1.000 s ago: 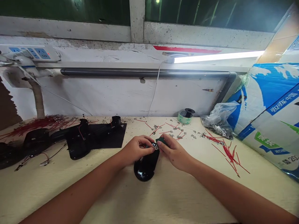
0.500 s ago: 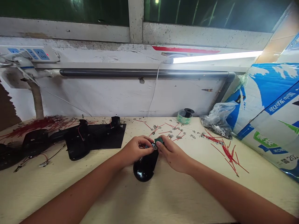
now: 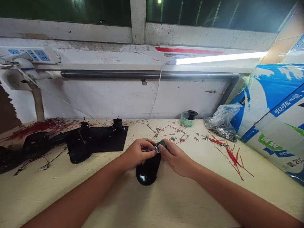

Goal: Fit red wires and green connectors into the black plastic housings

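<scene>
My left hand (image 3: 136, 153) and right hand (image 3: 177, 159), fingers (image 3: 148, 145) clamped on a green part (image 3: 161, 144) atop a black housing (image 3: 147, 172); bag of metal bits (image 3: 220, 126) farther right.

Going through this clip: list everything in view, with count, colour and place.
black plastic housing: 1, black, between the hands
green part: 1, dark green, at the housing's top end
wired black housings: at least 2, black, left of the hands
red wires: many, red, left and right on the bench
metal terminals: many, silver, behind the hands
tape roll: 1, pale green, back edge of the bench
plastic bag: 1, clear, back right
printed carton: 1, blue and white, far right
power strip: 1, white, wall, upper left
fluorescent tube: 1, white, wall, upper right
workbench: 1, cream, under everything
left hand: 1, on the housing
right hand: 1, on the green part
</scene>
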